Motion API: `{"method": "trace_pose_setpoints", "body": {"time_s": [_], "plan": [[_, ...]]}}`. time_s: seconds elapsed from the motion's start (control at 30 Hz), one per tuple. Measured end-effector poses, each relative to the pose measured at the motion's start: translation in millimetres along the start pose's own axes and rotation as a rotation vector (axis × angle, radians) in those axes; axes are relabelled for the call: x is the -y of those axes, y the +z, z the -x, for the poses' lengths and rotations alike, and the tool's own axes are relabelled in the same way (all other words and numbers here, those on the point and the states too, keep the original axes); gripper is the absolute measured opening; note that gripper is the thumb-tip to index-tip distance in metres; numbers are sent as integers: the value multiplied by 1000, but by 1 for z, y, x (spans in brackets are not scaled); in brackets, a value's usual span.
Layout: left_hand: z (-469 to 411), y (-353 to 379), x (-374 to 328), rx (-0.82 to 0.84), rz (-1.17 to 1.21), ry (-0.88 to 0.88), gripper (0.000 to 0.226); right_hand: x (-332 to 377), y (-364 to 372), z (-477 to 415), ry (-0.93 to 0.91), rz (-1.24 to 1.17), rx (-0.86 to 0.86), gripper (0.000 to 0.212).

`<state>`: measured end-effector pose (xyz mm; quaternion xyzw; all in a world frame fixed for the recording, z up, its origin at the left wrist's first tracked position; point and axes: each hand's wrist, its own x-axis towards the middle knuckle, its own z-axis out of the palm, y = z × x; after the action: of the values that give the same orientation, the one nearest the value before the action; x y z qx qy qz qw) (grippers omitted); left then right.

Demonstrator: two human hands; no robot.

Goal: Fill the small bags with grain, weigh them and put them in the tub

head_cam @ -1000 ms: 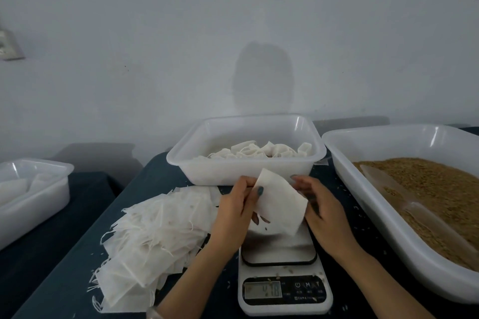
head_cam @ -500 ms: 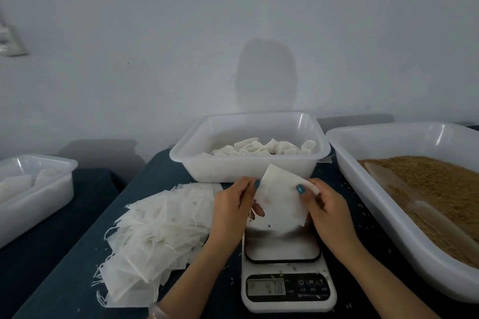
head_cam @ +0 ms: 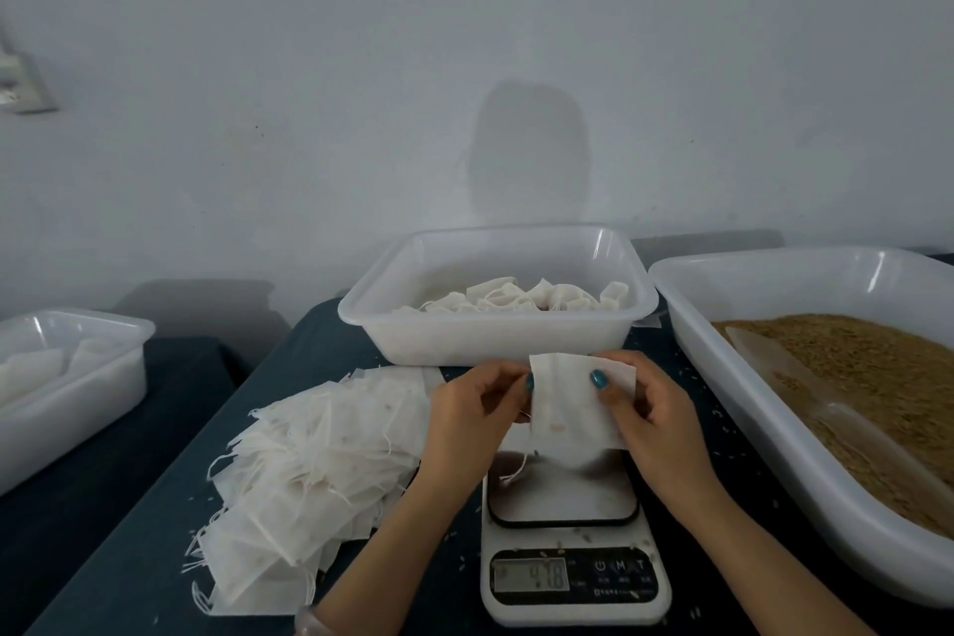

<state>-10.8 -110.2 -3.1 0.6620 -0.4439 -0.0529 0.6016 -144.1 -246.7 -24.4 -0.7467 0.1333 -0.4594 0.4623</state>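
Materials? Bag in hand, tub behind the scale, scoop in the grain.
Bag: thin white nonwoven or filter-paper fabric, matte; slightly see-through, creases softly.
Tub: translucent white plastic, glossy; highlights on the rim.
Scoop: clear plastic, probably; grain shows through it.

small bag [head_cam: 573,408] is shown plain white | grain [head_cam: 867,367] is shown golden-brown | tub [head_cam: 495,341] is shown milky white | tablecloth [head_cam: 129,558] is shown dark teal | fingernails [head_cam: 598,379] are painted teal
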Motion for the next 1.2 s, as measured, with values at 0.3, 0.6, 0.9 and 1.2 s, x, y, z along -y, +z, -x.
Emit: {"method": "trace_pose_setpoints", "body": {"time_s": [0.3,0.6,0.9,1.2], "plan": [[-3,1,-3,39,150,-89,22,3,2,2,19,-32,42,17],[-1,-2,-3,221,221,-138,21,9,4,1,30,-79,106,13],[-3,-8,-9,-330,21,-1,27,11,0,4,-66,156,-95,29],[7,-5,-4,-111,-705,664,29,18,19,18,-95,197,313,34]]}}
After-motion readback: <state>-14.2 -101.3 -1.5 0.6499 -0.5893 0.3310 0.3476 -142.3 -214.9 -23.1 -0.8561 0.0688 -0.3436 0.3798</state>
